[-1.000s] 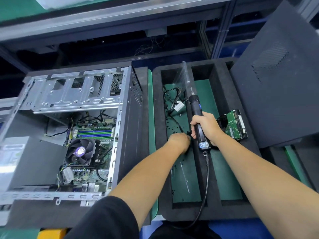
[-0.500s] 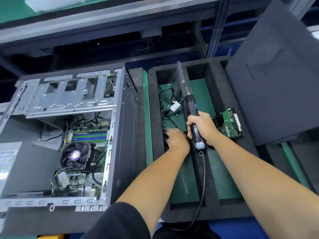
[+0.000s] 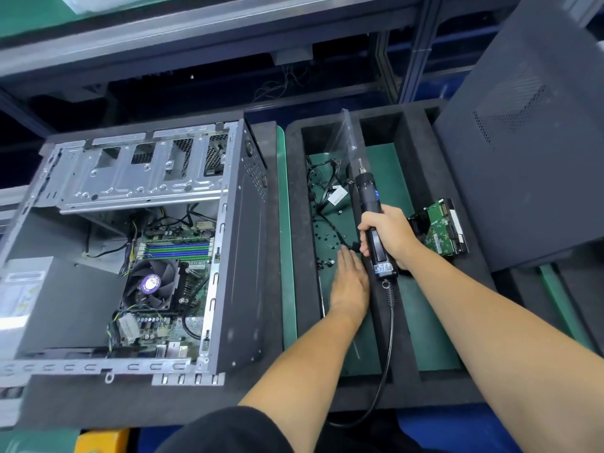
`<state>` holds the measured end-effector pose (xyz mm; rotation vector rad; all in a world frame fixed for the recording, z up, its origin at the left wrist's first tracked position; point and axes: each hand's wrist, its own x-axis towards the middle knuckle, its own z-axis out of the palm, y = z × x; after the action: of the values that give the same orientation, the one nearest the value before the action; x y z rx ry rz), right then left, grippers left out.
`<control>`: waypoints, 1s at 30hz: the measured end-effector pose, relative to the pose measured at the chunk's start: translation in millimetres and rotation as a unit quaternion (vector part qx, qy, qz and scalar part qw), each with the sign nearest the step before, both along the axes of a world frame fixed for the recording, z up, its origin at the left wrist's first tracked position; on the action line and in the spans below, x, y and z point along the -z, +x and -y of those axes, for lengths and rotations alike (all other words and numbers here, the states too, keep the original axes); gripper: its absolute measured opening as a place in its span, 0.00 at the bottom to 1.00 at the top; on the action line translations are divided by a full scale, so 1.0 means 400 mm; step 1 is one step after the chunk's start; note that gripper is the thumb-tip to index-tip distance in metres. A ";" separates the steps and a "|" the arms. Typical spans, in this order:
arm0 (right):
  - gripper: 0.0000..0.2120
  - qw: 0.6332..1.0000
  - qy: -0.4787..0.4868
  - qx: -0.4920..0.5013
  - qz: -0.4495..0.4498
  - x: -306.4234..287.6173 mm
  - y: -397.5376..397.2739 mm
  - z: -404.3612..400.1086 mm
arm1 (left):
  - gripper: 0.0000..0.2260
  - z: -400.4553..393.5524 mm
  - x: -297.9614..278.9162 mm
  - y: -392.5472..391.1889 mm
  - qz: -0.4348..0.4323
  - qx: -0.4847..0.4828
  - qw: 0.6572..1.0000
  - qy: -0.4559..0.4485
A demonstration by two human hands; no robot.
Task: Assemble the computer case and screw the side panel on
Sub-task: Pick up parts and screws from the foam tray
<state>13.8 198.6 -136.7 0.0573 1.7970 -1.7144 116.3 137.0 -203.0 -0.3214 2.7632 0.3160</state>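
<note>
Workbench with black foam trays over green mat. Left: open computer case (image 3: 147, 250), bare steel frame, fan and board exposed, side still off. Centre tray compartment (image 3: 330, 223): small black screws (image 3: 323, 238) scattered among cables. Left hand (image 3: 348, 282) flat, fingers straight, reaching at screws, holding nothing seen. Right hand (image 3: 390, 238) wrapped tight round corded electric screwdriver (image 3: 372, 220). Far right: dark perforated side panel (image 3: 529, 132) leaning, well apart from case. Likely step: fetching screw; next needs fine pinch.
</note>
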 end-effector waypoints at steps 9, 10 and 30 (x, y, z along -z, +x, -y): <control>0.07 0.999 0.020 -0.006 -0.034 -0.007 0.015 -0.004 | 0.26 -0.001 -0.034 0.032 0.031 -0.117 0.992 -0.042; 0.07 0.999 0.022 -0.006 -0.036 -0.007 0.015 -0.004 | 0.25 -0.006 -0.026 0.028 0.037 -0.088 0.995 -0.038; 0.07 1.000 0.017 -0.003 -0.024 -0.007 0.012 -0.004 | 0.12 0.080 -0.043 -0.096 -0.064 -0.170 0.983 0.020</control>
<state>18.7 200.3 -133.8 0.0269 1.8593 -1.6945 77.9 105.1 -185.9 -0.7915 2.8150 0.4910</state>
